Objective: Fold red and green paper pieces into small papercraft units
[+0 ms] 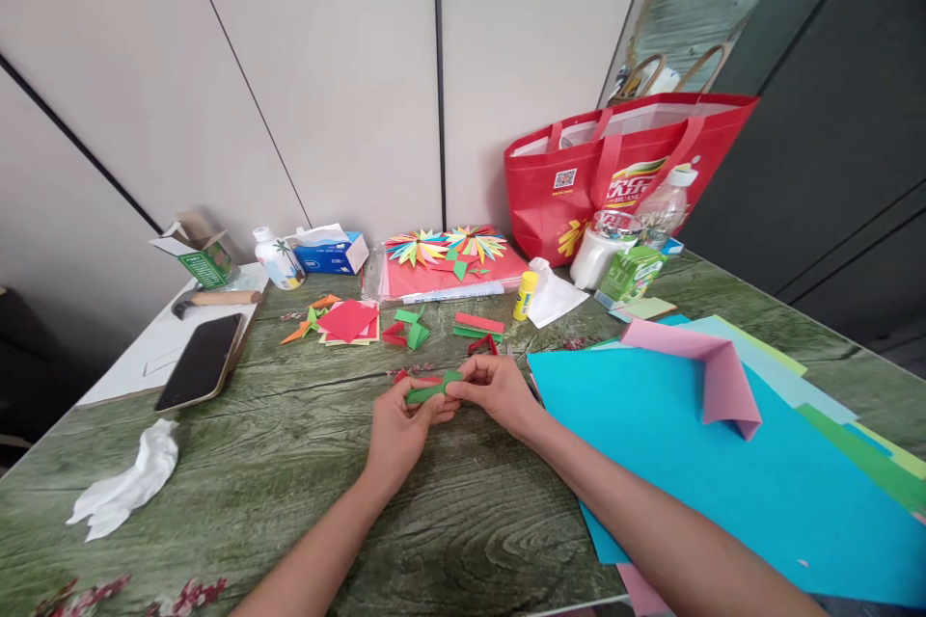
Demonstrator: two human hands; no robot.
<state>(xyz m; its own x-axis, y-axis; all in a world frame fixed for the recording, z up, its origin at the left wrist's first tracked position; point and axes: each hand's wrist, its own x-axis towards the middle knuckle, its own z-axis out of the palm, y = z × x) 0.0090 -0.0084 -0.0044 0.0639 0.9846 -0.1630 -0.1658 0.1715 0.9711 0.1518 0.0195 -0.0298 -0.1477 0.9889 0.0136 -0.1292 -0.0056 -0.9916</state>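
Between my two hands is a small folded green paper strip (428, 392). My left hand (401, 424) pinches its left end between thumb and fingers. On the other end, my right hand (496, 390) grips it with thumb and forefinger, near a raised green flap. Just behind my fingers lies some red folded paper, partly hidden. Beyond the hands are green and red folded pieces (409, 330), stacked red and green strips (477, 325) and a dark red folded piece (483, 344).
Large blue paper sheets (694, 463) with a folded pink strip (723, 366) cover the right side. A yellow glue stick (526, 296) stands ahead. Behind are a red bag (564, 183) and paper stars (474, 243). A phone (201, 362), hammer (217, 298) and crumpled tissue (126, 482) lie left.
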